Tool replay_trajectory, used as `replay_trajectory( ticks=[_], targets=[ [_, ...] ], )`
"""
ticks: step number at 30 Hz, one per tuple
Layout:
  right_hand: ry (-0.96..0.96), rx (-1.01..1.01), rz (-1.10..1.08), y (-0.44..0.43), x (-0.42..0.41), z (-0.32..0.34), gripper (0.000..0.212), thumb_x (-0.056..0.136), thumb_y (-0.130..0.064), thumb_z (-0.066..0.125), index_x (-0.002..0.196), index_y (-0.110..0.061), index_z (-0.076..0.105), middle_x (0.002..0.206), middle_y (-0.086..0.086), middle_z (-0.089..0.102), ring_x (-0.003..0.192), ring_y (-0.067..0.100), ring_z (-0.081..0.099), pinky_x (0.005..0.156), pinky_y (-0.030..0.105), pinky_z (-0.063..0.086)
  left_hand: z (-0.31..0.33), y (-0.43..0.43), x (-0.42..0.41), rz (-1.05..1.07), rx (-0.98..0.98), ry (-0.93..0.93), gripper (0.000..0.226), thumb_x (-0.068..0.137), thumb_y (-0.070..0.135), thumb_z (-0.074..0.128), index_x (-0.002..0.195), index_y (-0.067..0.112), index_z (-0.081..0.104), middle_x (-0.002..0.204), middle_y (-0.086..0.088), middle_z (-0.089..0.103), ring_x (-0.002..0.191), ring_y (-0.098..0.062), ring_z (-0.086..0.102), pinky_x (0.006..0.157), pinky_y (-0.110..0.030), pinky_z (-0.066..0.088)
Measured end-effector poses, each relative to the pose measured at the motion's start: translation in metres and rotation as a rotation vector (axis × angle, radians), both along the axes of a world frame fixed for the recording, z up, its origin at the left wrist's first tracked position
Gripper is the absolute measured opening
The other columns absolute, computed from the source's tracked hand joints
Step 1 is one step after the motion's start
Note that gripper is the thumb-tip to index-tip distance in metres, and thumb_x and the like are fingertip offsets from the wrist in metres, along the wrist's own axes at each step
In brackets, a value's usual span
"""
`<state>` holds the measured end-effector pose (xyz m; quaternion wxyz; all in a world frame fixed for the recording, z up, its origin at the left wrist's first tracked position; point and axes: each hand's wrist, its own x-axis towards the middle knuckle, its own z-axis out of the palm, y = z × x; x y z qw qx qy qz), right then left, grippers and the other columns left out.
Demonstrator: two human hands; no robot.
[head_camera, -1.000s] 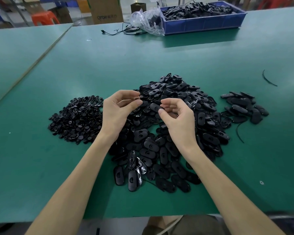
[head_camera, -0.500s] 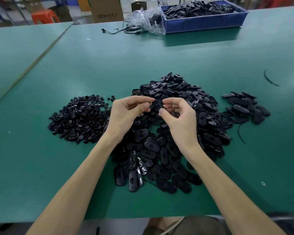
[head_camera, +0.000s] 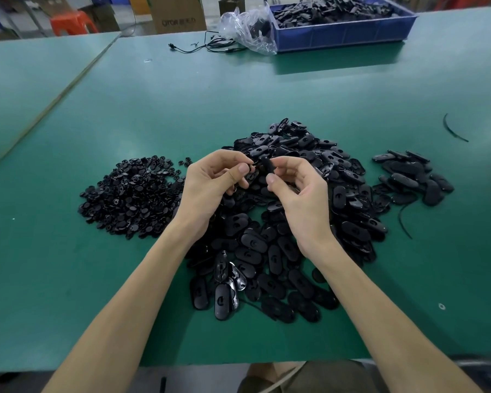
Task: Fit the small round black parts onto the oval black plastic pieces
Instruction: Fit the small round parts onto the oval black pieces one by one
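Observation:
A large heap of oval black plastic pieces (head_camera: 284, 236) covers the middle of the green table (head_camera: 182, 103). To its left lies a pile of small round black parts (head_camera: 131, 194). Above the heap my right hand (head_camera: 298, 194) pinches one oval black piece (head_camera: 265, 163), seen edge-on. My left hand (head_camera: 210, 185) pinches a small round black part (head_camera: 251, 167) right beside that piece, the two nearly touching. Both hands hover over the heap's upper half.
A smaller group of oval pieces (head_camera: 411, 177) lies to the right. A blue crate (head_camera: 340, 32) of black parts, a clear plastic bag (head_camera: 247, 29) and a black cable (head_camera: 204, 48) sit at the far edge. Thin black strips (head_camera: 452, 130) lie at the right.
My hands have come together from a small gap. The round part in my left hand now sits against the oval piece in my right hand, which is turned more on edge.

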<state>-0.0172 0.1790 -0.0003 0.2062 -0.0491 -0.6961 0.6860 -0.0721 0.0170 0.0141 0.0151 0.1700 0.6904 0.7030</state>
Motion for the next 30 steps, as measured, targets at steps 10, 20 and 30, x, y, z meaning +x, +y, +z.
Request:
replay_trajectory(
  ticks=[10,20,30],
  targets=[
    [-0.011,-0.078,0.024,-0.0001,0.0000,0.0010,0.019,0.099,-0.002,0.066,0.113,-0.016,0.069,0.099,-0.003,0.069,0.096,0.018,0.078,0.091,0.039,0.062,-0.0016,0.0019,-0.0004,0.033,-0.028,0.041,0.002,0.100,0.012,0.067,0.100,0.013,0.068,0.096,-0.007,0.077,0.070,-0.020,0.067,0.057,-0.023,0.043],
    [-0.013,0.004,0.067,-0.0011,0.0021,0.0009,0.024,0.101,-0.001,0.065,0.120,-0.013,0.070,0.113,0.012,0.073,0.095,0.014,0.077,0.074,0.022,0.059,-0.0027,0.0032,0.0004,0.042,-0.109,0.071,0.010,0.097,0.012,0.071,0.103,0.018,0.077,0.078,0.009,0.071,0.068,-0.009,0.061,0.061,-0.021,0.047],
    [-0.069,0.083,0.003,-0.0023,0.0042,-0.0004,0.032,0.097,-0.009,0.071,0.128,-0.018,0.070,0.103,-0.001,0.074,0.093,0.015,0.077,0.085,0.046,0.063,0.0004,0.0027,0.0027,0.057,-0.093,0.074,0.013,0.095,0.017,0.075,0.107,0.018,0.079,0.077,-0.006,0.072,0.064,-0.013,0.061,0.062,-0.024,0.048]
  ],
)
